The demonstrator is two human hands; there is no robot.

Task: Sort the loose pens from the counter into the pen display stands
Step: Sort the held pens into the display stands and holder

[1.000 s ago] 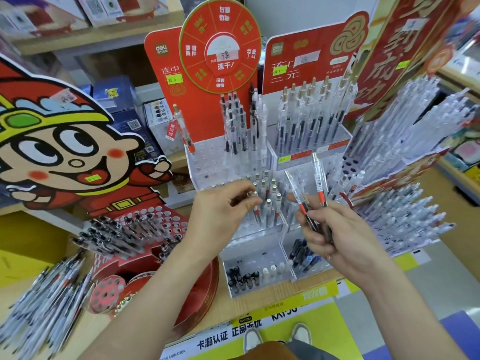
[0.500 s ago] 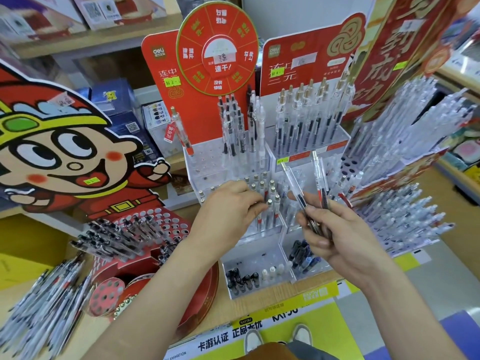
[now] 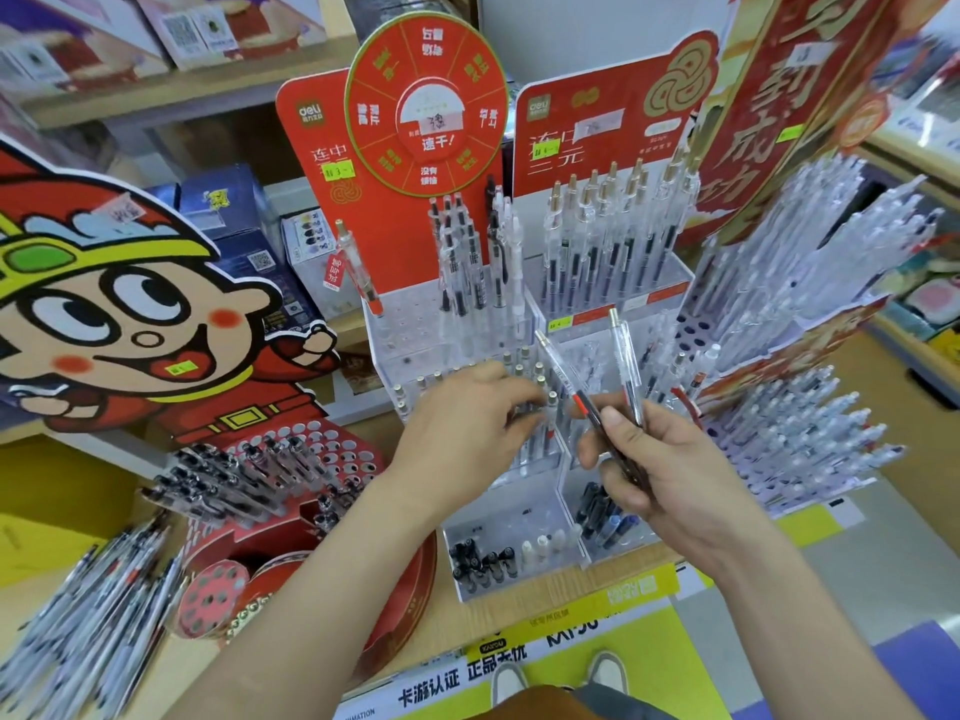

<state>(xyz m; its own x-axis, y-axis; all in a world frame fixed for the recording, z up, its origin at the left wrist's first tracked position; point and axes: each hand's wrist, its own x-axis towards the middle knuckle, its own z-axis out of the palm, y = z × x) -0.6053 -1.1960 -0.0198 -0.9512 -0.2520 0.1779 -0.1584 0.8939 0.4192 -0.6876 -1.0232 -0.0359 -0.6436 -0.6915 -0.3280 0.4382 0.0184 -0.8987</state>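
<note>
In the centre of the frame, the person's left hand [image 3: 467, 433] reaches into the middle tier of a clear acrylic stepped pen stand [image 3: 452, 330]. Its fingers curl down over the gold pen tops; whether it pinches a pen cannot be told. Just right of centre, the right hand [image 3: 670, 475] grips two clear plastic pens [image 3: 569, 379], which fan upward; one has a red grip section.

To do this step well, each pen probably needs to go straight down into a free hole on the tier of its own kind, without knocking its neighbours.

A pile of loose clear pens [image 3: 78, 631] lies at the lower left on the pale wooden bench [image 3: 498, 621], near a round red perforated stand [image 3: 322, 449]. A cartoon cardboard figure [image 3: 114, 314] fills the left, a red wheel-shaped sign [image 3: 426, 106] is at the top, and a white stand crowded with clear pens [image 3: 810, 423] fills the right. Shelves of boxed goods run behind.
</note>
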